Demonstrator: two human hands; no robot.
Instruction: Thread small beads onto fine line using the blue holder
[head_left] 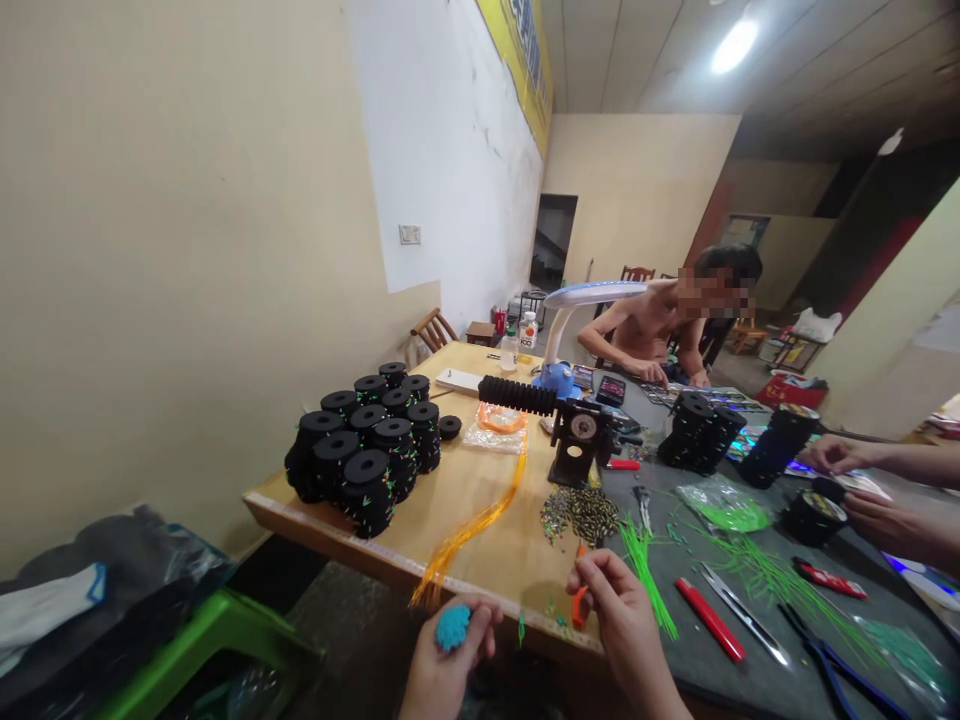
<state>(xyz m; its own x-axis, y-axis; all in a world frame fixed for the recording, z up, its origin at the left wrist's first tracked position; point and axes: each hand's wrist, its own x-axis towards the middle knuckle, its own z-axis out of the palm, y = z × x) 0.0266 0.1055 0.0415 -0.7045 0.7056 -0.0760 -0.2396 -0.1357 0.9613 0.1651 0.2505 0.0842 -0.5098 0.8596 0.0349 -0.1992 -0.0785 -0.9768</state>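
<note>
1. Nearest the camera, the person's left hand [444, 660] is curling shut around a small blue bristly ball [452, 627], with the ball sitting against the fingertips just off the near edge of the wooden table [465, 500].
2. Just to its right, the right hand [616, 610] is pinching a thin orange strand piece [579, 600] between thumb and fingers, holding it upright over the table edge.
3. Both hands are working close together but are not touching; the ball and the orange piece are a short way apart.
4. For clean work, the judgement is that the left hand should be keeping the ball steady and turned toward the right hand, while the right hand keeps its pinch low on the strand so the tip does not wander.
5. A long bundle of orange strands [472, 525] is lying across the table toward the hands, within easy reach.
6. A pile of small beads [581, 510] is sitting just beyond the right hand, beside loose green strands [645, 570] on the dark mat [697, 660].
7. A red-handled tool [709, 620] and scissors [742, 615] are lying to the right.
8. Stacked black spools [364, 445] are standing at the left of the table, well apart from the hands.
9. Other people's hands [862, 490] are working at the far right.
</note>
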